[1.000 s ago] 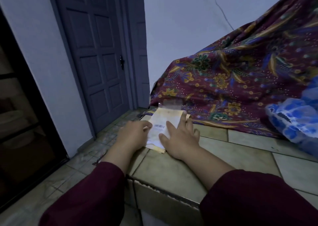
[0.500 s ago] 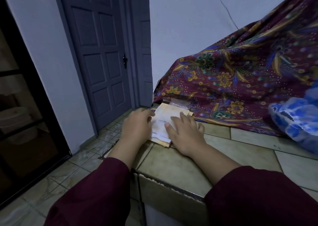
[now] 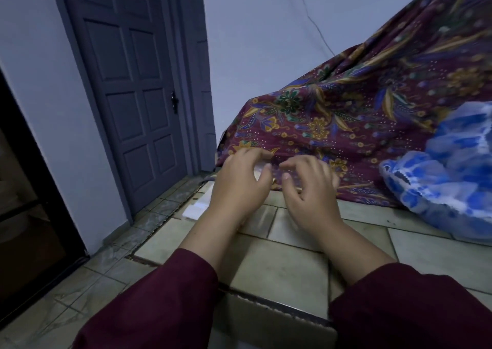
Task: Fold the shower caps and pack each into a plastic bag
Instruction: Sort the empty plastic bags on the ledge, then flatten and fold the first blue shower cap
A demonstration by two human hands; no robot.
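My left hand (image 3: 239, 183) and my right hand (image 3: 310, 189) are lifted just above the tiled ledge (image 3: 279, 263), fingers curled toward each other. Between their fingertips is a thin clear plastic bag (image 3: 275, 171), hard to make out against the cloth behind it. My left thumb and fingers pinch its pale left edge, and my right thumb and forefinger close on its right side. Below my left wrist, a white corner of the bag packet (image 3: 195, 211) lies on the ledge. A heap of blue-and-white shower caps (image 3: 439, 186) sits at the right, apart from both hands.
A maroon batik cloth (image 3: 372, 104) drapes over something bulky right behind my hands. The ledge drops off at its near and left edges to a tiled floor (image 3: 87, 282). A grey panelled door (image 3: 133, 96) and a dark glass panel (image 3: 24, 215) stand at the left.
Both hands left the flat packet they were pressing and rose toward the cloth, now curled around a clear bag. The camera moved closer and tilted.
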